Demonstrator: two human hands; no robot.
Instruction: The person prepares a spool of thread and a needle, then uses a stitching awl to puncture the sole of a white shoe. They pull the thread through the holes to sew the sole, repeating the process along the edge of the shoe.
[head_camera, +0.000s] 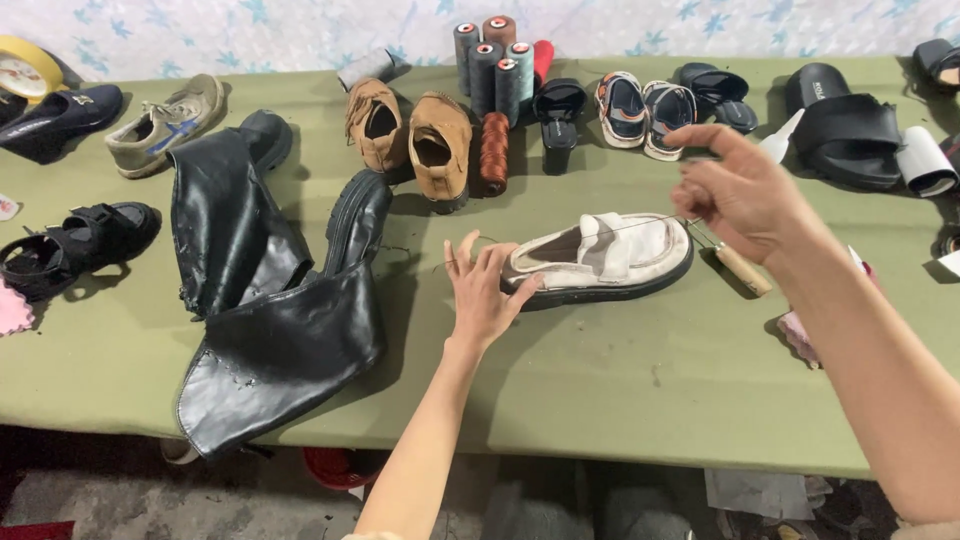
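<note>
Fingers of the left hand spread wide, pressing on the heel end of the white loafer, gripping nothing; right hand raised above the toe end, fingertips pinched tight on a thin thread that runs taut back toward the shoe. Green desk carries everything: black tall boots slumped at left, black slide sandals far right, tan suede pair behind, small sandals further back, thread cones and a rust spool at the rear. Wooden-handled awl lies just beside the loafer's toe, under the right wrist. Loafer sits on its sole mid-desk, toe pointing right. Judgement: stitch being drawn through; best done by keeping the heel pinned flat, pulling the thread steadily in line with the seam, no jerk, so it does not snap or pucker the upper.
</note>
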